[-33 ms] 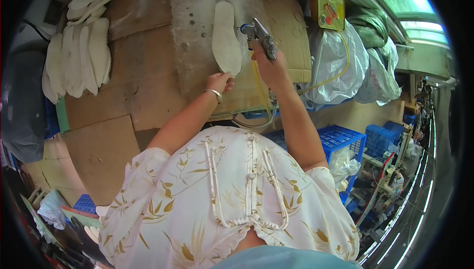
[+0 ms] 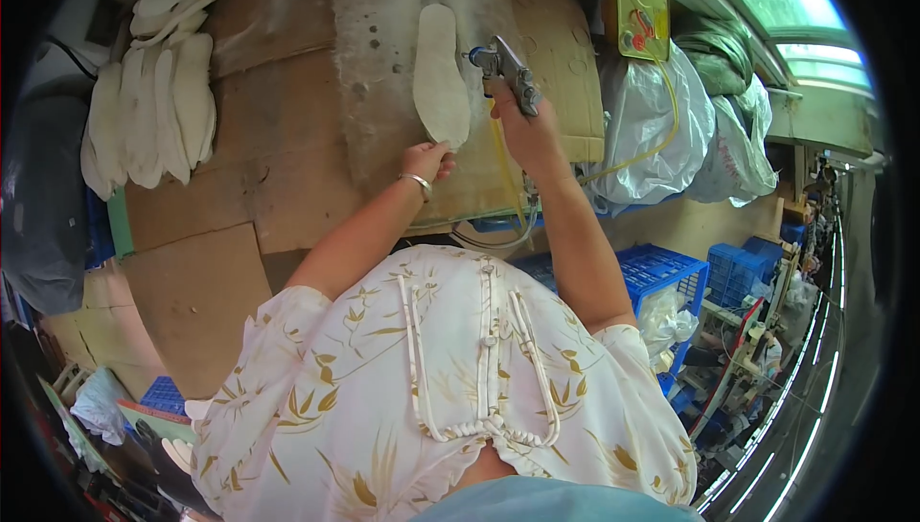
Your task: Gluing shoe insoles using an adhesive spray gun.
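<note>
A cream shoe insole (image 2: 441, 76) lies flat on a residue-coated cardboard sheet (image 2: 369, 91), its long side pointing away from me. My left hand (image 2: 429, 160) pinches the insole's near end between thumb and fingers. In my right hand (image 2: 525, 124) is a metal spray gun (image 2: 508, 73), held just right of the insole with its nozzle toward it. Yellowish tubing (image 2: 508, 172) hangs below the gun. My right fingers wrap around the grip and are partly hidden behind it.
Several insoles (image 2: 153, 110) are piled at the far left of the cardboard-covered table. A yellow container (image 2: 642, 19) with a hose stands at the far right, beside white plastic bags (image 2: 652, 119). Blue crates (image 2: 661, 268) sit to my right, and a dark bag (image 2: 43, 206) stands at the left.
</note>
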A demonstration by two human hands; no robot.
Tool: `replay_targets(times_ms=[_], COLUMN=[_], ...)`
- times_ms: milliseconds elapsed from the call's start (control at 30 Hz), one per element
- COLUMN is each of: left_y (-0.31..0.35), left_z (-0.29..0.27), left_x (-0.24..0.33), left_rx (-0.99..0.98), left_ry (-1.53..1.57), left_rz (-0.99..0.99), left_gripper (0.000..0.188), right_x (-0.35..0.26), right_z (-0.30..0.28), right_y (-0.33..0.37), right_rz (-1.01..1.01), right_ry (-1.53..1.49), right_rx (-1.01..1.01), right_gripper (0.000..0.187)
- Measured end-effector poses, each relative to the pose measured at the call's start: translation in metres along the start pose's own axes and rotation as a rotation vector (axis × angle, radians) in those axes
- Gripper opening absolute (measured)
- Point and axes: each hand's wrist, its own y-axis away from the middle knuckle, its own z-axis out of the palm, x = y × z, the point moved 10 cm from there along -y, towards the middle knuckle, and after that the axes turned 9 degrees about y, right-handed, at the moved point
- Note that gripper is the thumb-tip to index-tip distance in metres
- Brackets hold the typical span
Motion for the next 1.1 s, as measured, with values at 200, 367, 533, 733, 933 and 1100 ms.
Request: replay_targets(times_ms=[200,367,533,733,933,1100], left_y=[-0.002,-0.002,-0.003,-0.004,0.0,0.0], left_z=[-0.002,-0.002,-0.002,-0.002,-0.001,0.001], left_x=[0.0,-0.003,-0.003,-0.002,0.0,-0.004], left_rx=[-0.009,-0.005,-0.005,-0.007,-0.003,-0.038], left_ry=[-0.034,-0.043,-0.065,-0.053,-0.029,0.033], left_rz=[0.002,-0.002,0.001,0.014,0.018,0.024], left_gripper=[0.02,0.02,0.02,0.02,0.02,0.017], right_x=[-0.01,-0.009,-0.006,-0.001,0.007,0.015], right_z=[-0.001,-0.003,-0.005,-0.001,0.005,0.01], right_y=[-0.01,-0.017,-0.018,-0.012,0.0,0.012], right_rz=[0.021,0.013,0.061,0.052,0.073,0.072], right_ry=[0.034,0.013,-0.006,0.08,0.111,0.08], right_rx=[0.024,0.054,0.038,-0.005,-0.063,-0.097], right_gripper=[0.031,0.03,0.028,0.031,0.035,0.036])
